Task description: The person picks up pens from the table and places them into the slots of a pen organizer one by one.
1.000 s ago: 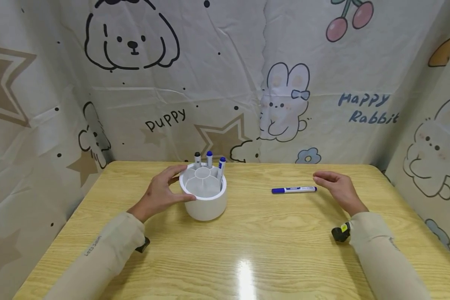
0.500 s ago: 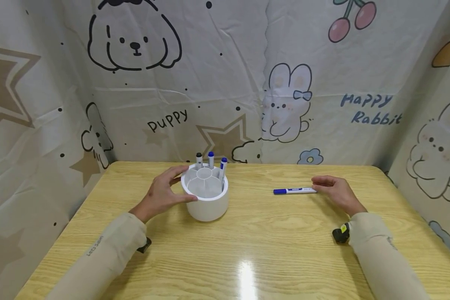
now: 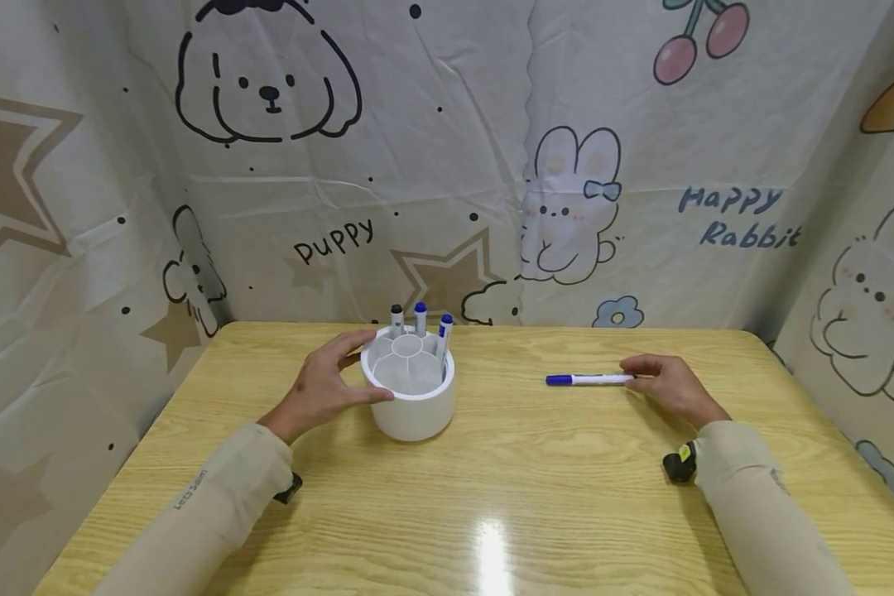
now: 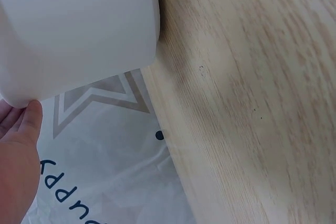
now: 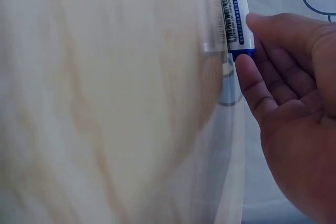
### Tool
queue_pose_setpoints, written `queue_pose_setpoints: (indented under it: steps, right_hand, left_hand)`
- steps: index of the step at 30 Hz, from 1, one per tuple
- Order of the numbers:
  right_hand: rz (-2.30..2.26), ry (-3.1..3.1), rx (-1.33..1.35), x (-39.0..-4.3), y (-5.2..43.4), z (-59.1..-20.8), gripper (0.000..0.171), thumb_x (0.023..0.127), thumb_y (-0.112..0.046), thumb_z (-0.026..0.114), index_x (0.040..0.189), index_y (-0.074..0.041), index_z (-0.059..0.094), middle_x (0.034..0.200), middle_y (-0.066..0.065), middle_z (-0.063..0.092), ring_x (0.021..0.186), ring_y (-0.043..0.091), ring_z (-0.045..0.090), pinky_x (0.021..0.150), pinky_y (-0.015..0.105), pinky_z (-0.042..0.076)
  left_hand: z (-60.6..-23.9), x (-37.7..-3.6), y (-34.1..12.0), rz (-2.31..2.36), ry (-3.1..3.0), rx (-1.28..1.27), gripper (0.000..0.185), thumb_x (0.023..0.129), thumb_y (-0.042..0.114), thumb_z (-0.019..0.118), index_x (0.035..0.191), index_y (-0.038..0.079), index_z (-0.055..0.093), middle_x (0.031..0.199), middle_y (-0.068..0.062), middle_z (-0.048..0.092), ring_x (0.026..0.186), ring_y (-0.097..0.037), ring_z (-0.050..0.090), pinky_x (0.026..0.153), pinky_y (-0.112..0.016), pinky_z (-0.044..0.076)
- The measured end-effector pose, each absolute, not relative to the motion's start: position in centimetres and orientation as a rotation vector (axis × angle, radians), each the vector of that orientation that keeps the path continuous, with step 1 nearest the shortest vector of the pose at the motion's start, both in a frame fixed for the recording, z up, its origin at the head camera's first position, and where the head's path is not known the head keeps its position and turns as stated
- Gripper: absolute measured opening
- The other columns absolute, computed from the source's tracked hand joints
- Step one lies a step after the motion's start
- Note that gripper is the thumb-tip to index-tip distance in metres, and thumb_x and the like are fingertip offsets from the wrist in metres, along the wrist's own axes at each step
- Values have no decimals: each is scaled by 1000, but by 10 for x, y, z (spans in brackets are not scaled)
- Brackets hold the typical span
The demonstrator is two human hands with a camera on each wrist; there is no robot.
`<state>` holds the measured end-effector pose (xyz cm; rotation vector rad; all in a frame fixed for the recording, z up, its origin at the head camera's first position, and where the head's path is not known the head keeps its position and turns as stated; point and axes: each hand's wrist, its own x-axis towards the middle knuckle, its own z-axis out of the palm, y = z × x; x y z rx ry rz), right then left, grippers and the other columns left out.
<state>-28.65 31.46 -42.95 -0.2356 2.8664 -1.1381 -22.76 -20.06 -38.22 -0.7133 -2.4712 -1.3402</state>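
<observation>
A round white pen holder with divided compartments stands left of centre on the table. My left hand grips its left side, thumb on the near rim and fingers round the back. In the left wrist view the fingertips press its smooth wall. Upright in the holder are a black-capped marker and two blue-capped markers. Another blue marker lies on the table, cap pointing left. My right hand pinches its right end; the right wrist view shows fingertips against the printed barrel.
The wood-grain table reaches back to a printed cloth curtain, which also hangs along both sides. A black device is strapped at the right wrist.
The right hand has lowered slightly, and its thumb and fingers have come round the marker's right end. The left hand stays on the pen holder. The view has shifted a little.
</observation>
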Motion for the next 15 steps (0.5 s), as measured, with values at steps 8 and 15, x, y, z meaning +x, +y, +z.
queue_pose_setpoints:
  steps: [8, 15]
  right_hand:
    - [-1111, 2848, -244, -285, 321, -433, 33, 93, 1, 66, 125, 10, 62, 129, 31, 58, 120, 43, 53, 101, 56, 45]
    - [-1069, 2882, -300, -284, 323, -433, 31, 91, 1, 68, 121, 10, 64, 120, 28, 64, 111, 39, 58, 93, 46, 49]
  left_hand:
    - [-383, -228, -199, -1347, -2452, -726, 87, 65, 8, 95, 138, -9, 51, 140, -22, 54, 127, -35, 54, 103, -36, 49]
    - [-383, -228, -199, -1355, -2451, -716, 86, 65, 9, 94, 138, -9, 51, 139, -22, 54, 126, -36, 54, 103, -34, 49]
